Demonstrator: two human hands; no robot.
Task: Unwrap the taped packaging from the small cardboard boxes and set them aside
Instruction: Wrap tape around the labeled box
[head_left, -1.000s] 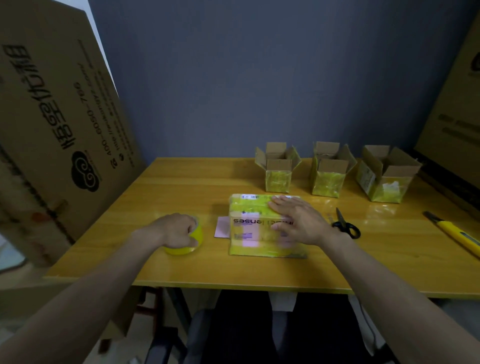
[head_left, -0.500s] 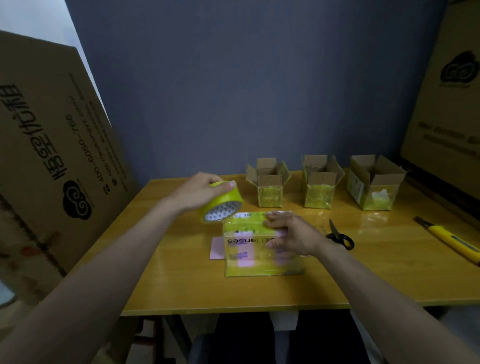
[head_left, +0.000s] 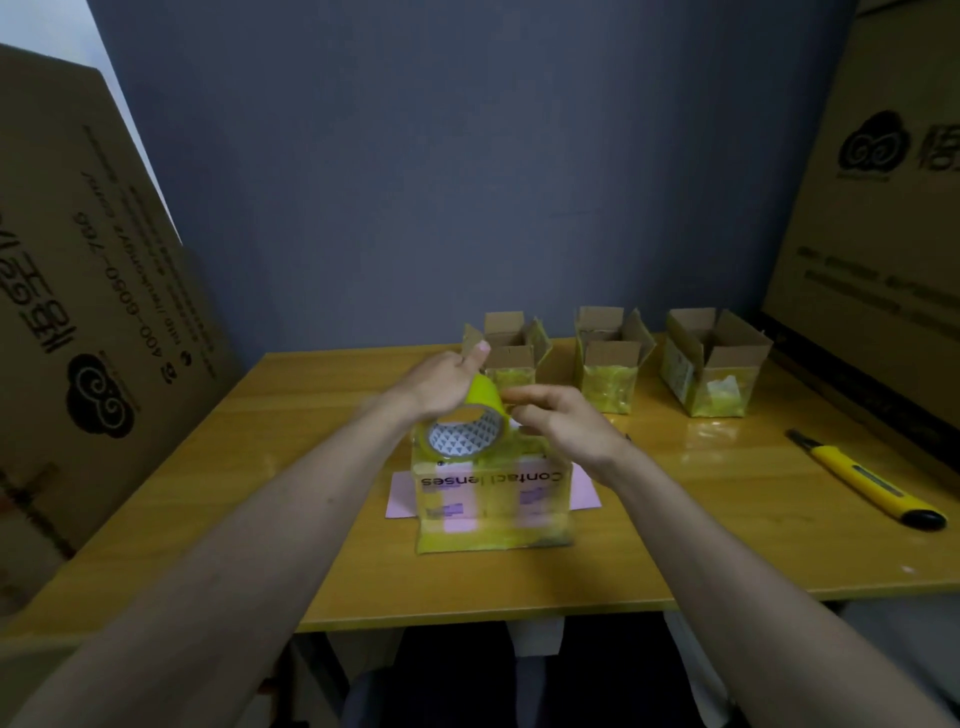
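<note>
- Head view: three small cardboard boxes are standing in a row along the far edge of the wooden table (head_left: 270, 499), all with their flaps open and yellow tape on their sides.
- The left box (head_left: 511, 358) is sitting partly behind the hands; what is inside it cannot be made out.
- The middle box (head_left: 610, 364) is also showing only a dark interior.
- The right box (head_left: 714, 361) is standing well apart from the hands, with a white patch showing on its taped front; its contents are hidden too.
- A flat package (head_left: 493, 499), wrapped in yellow tape and printed "Contact lenses", is lying near the front middle of the table on a pink sheet (head_left: 402, 499), its long axis running left to right and the lettering reading upside down toward the person.
- The left hand (head_left: 441, 384) is gripping a yellow tape roll (head_left: 465, 434) above the package's far edge, with the hollow core facing the camera.
- The right hand (head_left: 561, 421) is pinching at the roll's rim with curled fingers.
- A yellow utility knife (head_left: 867, 480) is lying at the right, pointing diagonally away.
</note>
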